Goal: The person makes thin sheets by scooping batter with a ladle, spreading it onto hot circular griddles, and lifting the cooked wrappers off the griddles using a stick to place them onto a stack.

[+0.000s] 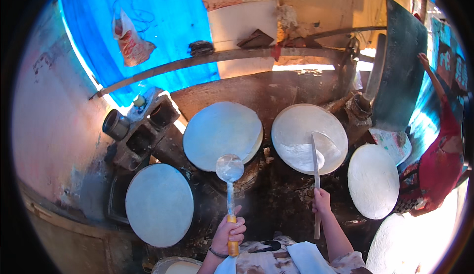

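My left hand (230, 233) grips the yellow handle of a ladle (229, 167), whose whitish, wet-looking bowl overlaps the near edge of a round, white-topped surface (222, 129). In my right hand (321, 201) is a long flat blade-like spreader (315, 159). Its upper part lies over a second round surface (296, 126), where a glossy white batter-like layer (296, 153) covers part of the near side. The top of the left round surface looks pale and even, with a lifted or overlapping edge at its lower right.
White discs stand at left (159, 205) and right (374, 181), another (390, 244) at lower right. A metal pot (116, 124) sits on blocks at left. A dark upright panel (400, 66) and a person in red (440, 163) are at right. A wooden pole (237, 54) spans behind.
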`<state>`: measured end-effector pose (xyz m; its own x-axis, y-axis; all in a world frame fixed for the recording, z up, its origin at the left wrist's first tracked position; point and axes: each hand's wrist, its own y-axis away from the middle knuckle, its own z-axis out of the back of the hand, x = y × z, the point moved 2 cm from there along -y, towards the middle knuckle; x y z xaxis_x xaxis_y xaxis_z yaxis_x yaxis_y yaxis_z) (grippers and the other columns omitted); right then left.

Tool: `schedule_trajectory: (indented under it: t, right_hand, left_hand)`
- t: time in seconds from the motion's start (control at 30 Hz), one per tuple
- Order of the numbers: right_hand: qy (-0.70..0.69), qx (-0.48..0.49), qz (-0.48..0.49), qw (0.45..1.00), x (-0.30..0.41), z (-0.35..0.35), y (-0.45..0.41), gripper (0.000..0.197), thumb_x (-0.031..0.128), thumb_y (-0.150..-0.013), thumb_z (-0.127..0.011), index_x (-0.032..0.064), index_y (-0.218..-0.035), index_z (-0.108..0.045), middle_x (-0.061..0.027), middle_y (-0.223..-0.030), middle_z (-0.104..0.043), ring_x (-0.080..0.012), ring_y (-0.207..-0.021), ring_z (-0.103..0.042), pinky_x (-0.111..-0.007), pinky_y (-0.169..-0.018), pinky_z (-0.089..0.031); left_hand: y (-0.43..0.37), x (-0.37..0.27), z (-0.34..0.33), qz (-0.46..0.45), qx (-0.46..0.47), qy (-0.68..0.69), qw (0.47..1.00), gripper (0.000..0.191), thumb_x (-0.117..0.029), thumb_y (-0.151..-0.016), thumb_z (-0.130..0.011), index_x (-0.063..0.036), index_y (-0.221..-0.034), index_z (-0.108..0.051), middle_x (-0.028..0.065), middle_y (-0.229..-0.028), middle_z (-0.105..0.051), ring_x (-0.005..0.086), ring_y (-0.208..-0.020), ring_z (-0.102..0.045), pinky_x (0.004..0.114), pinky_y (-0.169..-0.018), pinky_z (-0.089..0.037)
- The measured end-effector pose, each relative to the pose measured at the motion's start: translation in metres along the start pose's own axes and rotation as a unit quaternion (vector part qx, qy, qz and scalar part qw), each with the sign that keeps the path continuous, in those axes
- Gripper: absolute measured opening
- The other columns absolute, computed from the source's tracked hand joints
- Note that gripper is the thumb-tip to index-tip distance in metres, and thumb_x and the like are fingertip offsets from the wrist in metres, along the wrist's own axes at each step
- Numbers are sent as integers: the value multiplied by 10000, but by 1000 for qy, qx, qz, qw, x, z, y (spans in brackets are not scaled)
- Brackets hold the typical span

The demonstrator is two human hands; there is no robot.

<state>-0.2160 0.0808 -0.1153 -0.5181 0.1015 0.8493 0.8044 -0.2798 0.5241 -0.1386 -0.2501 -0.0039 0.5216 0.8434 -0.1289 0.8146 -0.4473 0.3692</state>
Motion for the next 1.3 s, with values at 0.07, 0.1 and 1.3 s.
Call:
schedule_trajectory:
  t: [0.07, 0.1, 1.3]
  right_hand:
    - [-16, -56, 46, 997, 9, -1, -2, 258, 263, -905, -459, 113, -695, -450, 15, -469, -372, -92, -337, -361, -256, -304, -304]
    - [0, -96, 80, 992, 11, -10, 0, 259, 247, -897, -469, 92, -689, -471, 6, -476, -395, -99, -342, -382, -264, -309, -324]
    - [-154, -19, 23, 988, 50, -17, -51, 437, 232, -901, -477, 180, -1328, -400, 46, -530, -336, -67, -381, -332, -218, -341, -296]
  left_hand:
    - [-9, 4, -8, 7, 7, 10, 1000, 462, 67, -826, -411, -130, -1244, -434, 23, -761, -399, 43, -514, -358, 140, -391, -324]
    - [-12, 6, -12, 15, 22, 19, 999, 469, 68, -826, -410, -130, -1251, -432, 19, -749, -390, 43, -514, -358, 141, -392, -325]
    - [-86, 32, -55, 152, 3, 43, 987, 456, 37, -850, -392, -67, -1294, -380, 30, -735, -383, 52, -522, -381, 143, -416, -367]
